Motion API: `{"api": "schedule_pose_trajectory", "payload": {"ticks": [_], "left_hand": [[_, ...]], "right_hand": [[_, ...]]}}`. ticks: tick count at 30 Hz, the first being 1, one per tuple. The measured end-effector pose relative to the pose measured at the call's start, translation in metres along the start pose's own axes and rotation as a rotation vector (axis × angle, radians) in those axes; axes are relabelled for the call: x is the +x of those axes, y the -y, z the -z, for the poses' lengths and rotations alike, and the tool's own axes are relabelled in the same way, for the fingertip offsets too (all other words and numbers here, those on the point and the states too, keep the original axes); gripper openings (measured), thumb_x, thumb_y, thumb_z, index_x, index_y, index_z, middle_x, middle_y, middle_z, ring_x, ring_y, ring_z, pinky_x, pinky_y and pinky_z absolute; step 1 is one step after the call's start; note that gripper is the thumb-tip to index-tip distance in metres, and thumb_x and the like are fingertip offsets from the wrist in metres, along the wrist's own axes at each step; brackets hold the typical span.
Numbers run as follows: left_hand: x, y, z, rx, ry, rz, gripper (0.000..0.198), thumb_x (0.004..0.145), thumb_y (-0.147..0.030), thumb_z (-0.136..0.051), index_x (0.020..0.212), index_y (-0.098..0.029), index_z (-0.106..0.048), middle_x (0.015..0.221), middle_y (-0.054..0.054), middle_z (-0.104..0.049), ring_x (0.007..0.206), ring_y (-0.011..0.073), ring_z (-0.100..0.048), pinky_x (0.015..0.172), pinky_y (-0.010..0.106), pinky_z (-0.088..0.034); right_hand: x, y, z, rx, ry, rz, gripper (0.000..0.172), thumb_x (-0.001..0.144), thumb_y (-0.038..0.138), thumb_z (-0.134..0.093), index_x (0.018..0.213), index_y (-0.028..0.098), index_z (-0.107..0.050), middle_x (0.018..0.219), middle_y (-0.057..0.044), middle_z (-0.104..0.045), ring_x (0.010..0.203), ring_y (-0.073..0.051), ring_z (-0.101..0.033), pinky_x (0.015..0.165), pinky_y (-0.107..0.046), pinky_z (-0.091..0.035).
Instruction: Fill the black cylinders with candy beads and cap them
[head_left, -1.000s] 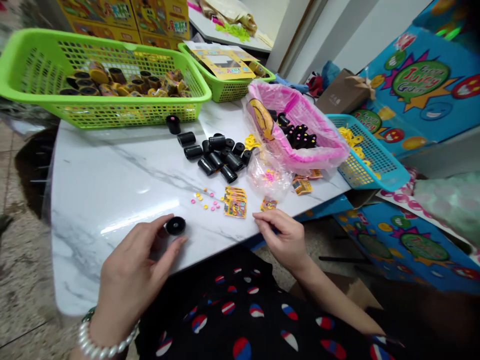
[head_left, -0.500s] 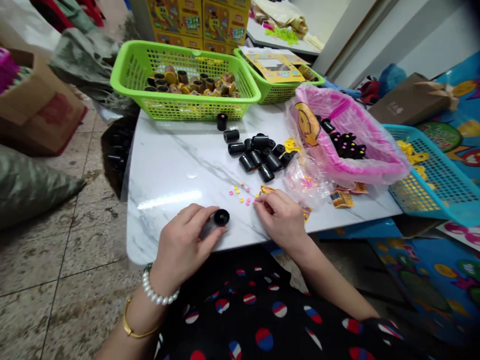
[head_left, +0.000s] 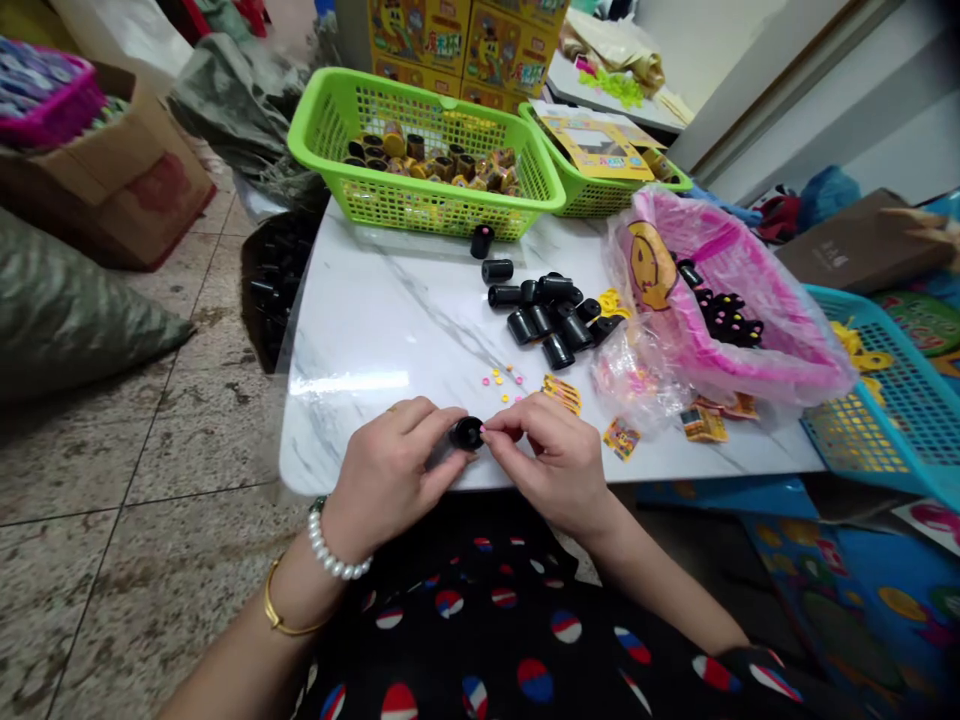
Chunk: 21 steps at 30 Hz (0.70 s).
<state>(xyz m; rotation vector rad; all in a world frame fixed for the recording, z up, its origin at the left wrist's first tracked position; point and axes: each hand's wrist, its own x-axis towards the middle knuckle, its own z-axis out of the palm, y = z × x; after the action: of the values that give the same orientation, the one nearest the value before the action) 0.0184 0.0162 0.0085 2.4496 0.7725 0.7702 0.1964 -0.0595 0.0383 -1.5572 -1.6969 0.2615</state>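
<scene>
Right hand [head_left: 551,465] brought across to the black tube [head_left: 466,433] held in the left hand [head_left: 390,470]

The black tube is gripped by the left hand, fingers closed round its body, just above the near edge of the table [head_left: 375,330], its open mouth turned rightward. The right hand, seen over the loose beads [head_left: 504,378] half a second ago, is now drawn in against that mouth, thumb and forefinger narrowed to a pinch on what seems a pink bead [head_left: 484,428]; both hands are thus engaged on the one tube. Spare tubes [head_left: 551,320] are left lying farther back, well apart
</scene>
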Motion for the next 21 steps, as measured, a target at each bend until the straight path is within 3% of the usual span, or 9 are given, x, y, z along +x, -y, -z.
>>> {"api": "schedule_pose_trajectory", "payload": {"ticks": [8, 15, 21], "left_hand": [[-0.003, -0.001, 0.001, 0.018, 0.022, 0.04, 0.027, 0.088, -0.029, -0.059, 0.111, -0.016, -0.063, 0.091, 0.007, -0.063, 0.083, 0.02, -0.06, 0.072, 0.032, -0.05], [-0.002, -0.001, 0.001, 0.024, 0.029, 0.046, 0.025, 0.091, -0.031, -0.056, 0.11, -0.017, -0.065, 0.089, 0.006, -0.063, 0.082, 0.0196, -0.06, 0.07, 0.031, -0.049], [-0.003, 0.0, 0.001, 0.027, 0.019, 0.038, 0.025, 0.092, -0.033, -0.056, 0.108, -0.017, -0.066, 0.087, 0.005, -0.062, 0.079, 0.0189, -0.059, 0.066, 0.03, -0.048]], "right_hand": [[0.005, 0.003, -0.007, 0.05, 0.056, 0.0, 0.01, 0.086, 0.012, -0.062, 0.086, 0.02, -0.069, 0.077, -0.001, -0.065, 0.072, -0.013, -0.058, 0.067, -0.027, -0.047], [0.016, 0.004, -0.003, 0.057, 0.174, -0.132, 0.011, 0.083, 0.013, -0.067, 0.091, 0.018, -0.071, 0.073, 0.0, -0.062, 0.065, -0.011, -0.055, 0.058, -0.025, -0.044], [0.028, 0.007, 0.0, -0.067, 0.234, -0.012, 0.006, 0.082, 0.013, -0.067, 0.084, 0.017, -0.07, 0.072, 0.0, -0.062, 0.068, -0.012, -0.056, 0.064, -0.028, -0.044]]}}
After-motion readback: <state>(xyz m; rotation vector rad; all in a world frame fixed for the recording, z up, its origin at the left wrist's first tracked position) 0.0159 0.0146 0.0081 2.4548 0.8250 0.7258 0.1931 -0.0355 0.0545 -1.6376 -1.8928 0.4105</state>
